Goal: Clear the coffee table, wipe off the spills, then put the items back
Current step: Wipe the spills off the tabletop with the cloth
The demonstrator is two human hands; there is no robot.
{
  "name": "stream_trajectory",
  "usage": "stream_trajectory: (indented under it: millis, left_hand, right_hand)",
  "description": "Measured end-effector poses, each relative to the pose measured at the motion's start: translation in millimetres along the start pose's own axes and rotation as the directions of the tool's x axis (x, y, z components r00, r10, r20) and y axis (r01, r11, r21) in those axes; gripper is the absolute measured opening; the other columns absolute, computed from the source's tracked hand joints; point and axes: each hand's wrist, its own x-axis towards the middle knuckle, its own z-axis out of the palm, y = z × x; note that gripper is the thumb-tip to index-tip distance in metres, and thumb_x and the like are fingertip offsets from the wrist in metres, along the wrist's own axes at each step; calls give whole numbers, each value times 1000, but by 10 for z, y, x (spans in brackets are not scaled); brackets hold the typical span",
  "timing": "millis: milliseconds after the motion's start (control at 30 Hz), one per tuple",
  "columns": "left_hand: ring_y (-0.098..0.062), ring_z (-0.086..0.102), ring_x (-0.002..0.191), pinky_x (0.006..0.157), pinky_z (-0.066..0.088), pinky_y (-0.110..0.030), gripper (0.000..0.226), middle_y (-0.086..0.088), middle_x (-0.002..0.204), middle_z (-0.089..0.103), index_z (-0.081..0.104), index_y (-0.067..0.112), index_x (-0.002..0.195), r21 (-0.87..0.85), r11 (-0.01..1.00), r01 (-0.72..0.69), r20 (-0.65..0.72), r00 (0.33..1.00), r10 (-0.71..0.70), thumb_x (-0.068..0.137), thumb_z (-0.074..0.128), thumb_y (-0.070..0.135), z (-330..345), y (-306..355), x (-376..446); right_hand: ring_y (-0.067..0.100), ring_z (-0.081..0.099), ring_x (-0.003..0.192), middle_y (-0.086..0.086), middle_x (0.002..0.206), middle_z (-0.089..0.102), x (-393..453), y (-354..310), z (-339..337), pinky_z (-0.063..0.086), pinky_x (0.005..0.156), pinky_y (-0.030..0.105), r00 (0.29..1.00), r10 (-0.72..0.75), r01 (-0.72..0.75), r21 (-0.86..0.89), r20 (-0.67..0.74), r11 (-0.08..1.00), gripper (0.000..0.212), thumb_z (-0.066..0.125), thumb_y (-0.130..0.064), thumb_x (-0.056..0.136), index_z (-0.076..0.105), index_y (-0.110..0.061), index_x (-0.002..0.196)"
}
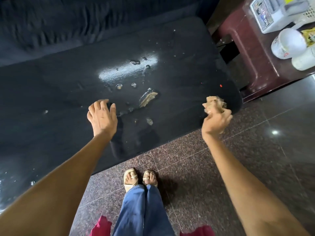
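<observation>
The black coffee table (51,103) fills the middle of the head view, its top bare of items. Wet droplets and a brownish smear (148,98) lie near its centre, with smaller spots (149,121) toward the near edge. My left hand (102,116) hovers over the table just left of the smear, fingers relaxed and spread, holding nothing. My right hand (216,121) is at the table's near right corner and grips a crumpled beige cloth (215,103) that sticks up above the fingers.
A maroon plastic stool (245,53) stands right of the table, carrying a white box (272,16), two white tubs (288,43) and a yellow packet (309,37). A dark sofa (59,21) runs behind the table. Speckled floor tiles (196,167) and my sandalled feet (140,178) are in front.
</observation>
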Motion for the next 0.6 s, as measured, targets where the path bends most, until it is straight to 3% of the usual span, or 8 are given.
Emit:
stream_trajectory:
  millis: [67,133,233,300,367,467,533,600]
  left_hand:
    - [-33,31,129,108,22,-46,38,-12,136,44,48,8,128,-4,1000,-5,6,1000,5,99,38,30,-28,17,12]
    - [-32,31,129,109,21,-46,38,-12,136,44,47,8,128,-13,1000,-23,4,1000,23,99,38,30,-92,66,68]
    - [-32,31,128,108,22,-46,37,-12,136,44,48,7,127,-16,998,-62,-12,998,62,99,39,30,-178,141,170]
    - [-33,32,128,107,23,-46,37,-13,135,45,49,7,126,-14,997,-82,-19,996,82,99,39,29,-223,187,224]
    - [-33,32,128,107,23,-46,37,-13,135,45,49,7,126,-6,995,-98,-17,995,98,99,40,29,-237,222,259]
    - [-33,32,128,107,23,-47,38,-13,136,44,48,7,128,2,993,-117,-6,993,117,99,39,30,-205,241,257]
    - [-32,32,128,108,23,-46,38,-12,136,44,48,7,128,-5,992,-126,4,992,126,99,39,30,-163,267,230]
    - [-32,32,128,108,23,-46,38,-12,135,45,48,8,128,-2,989,-151,14,988,151,99,39,30,-125,312,213]
  right_hand:
    - [22,49,96,8,104,56,-467,-175,33,46,84,45,978,-175,170,57,109,984,22,60,-11,84,65,-11,106]
    - [13,57,77,-5,88,65,-1037,-289,43,51,66,39,864,-459,395,287,206,873,14,61,-24,87,71,-16,93]
    - [18,61,78,0,95,65,-1553,-361,-57,48,63,23,422,-855,786,348,303,511,32,49,-13,86,71,-26,104]
    - [19,61,80,9,102,66,-1371,-217,15,48,64,24,154,-936,906,333,316,261,41,45,-8,82,70,-28,109]
    - [13,61,78,9,104,67,-968,-108,2,47,62,14,252,-906,881,306,340,360,26,54,-20,89,69,-26,109]
    - [13,59,78,3,97,68,-213,300,-43,51,59,25,638,-710,734,42,298,677,27,57,-21,92,64,-31,116]
    - [26,56,90,13,101,62,216,451,-105,53,72,37,872,-455,471,-59,179,880,37,59,-6,86,62,-22,119]
    - [36,51,100,21,107,54,378,310,-127,49,79,38,987,-133,139,-54,93,989,32,60,-2,85,60,-5,116]
